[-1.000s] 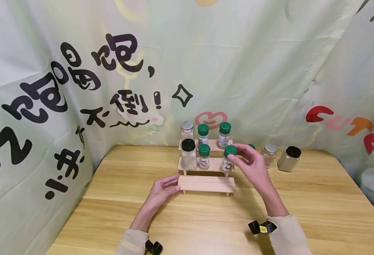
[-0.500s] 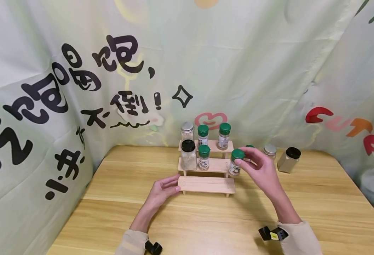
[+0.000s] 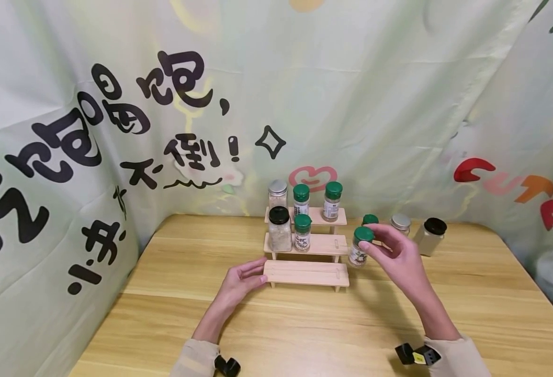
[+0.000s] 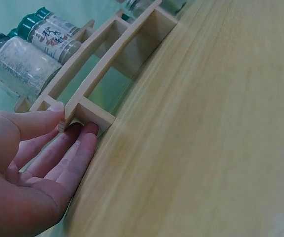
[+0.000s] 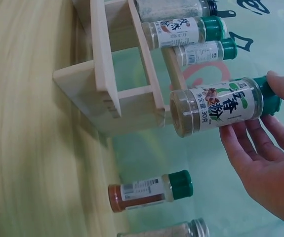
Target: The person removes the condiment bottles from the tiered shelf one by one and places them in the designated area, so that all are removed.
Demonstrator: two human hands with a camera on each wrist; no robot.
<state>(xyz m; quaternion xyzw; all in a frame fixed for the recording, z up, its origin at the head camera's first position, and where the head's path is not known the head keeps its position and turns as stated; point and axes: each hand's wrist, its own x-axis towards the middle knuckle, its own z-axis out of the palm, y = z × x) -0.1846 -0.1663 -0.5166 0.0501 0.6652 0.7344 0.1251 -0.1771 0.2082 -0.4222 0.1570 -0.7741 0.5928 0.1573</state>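
My right hand [image 3: 401, 259] pinches a green-capped spice jar [image 3: 358, 255] by its cap, just off the right end of the three-tier wooden spice rack [image 3: 304, 273]. In the right wrist view the jar [image 5: 218, 106] shows a white label and pale brown powder. My left hand [image 3: 242, 283] holds the left end of the rack's lowest tier, with the thumb [image 4: 40, 121] at the board's edge and the fingers by the leg. A black-capped jar [image 3: 280, 235] and a green-capped jar [image 3: 302, 238] stand on the middle tier.
On the top tier are a silver-capped jar [image 3: 278, 195] and two green-capped jars [image 3: 331, 207]. Right of the rack, on the wooden table [image 3: 172, 251], stand a red-brown powder jar [image 5: 144, 192], a silver-lidded jar [image 3: 401, 224] and a black-lidded jar [image 3: 430, 241]. A printed curtain [image 3: 375, 104] hangs behind.
My right hand has lifted the green-capped jar off the right end of the middle tier and carried it rightward and toward me. The left hand has stayed at the rack.
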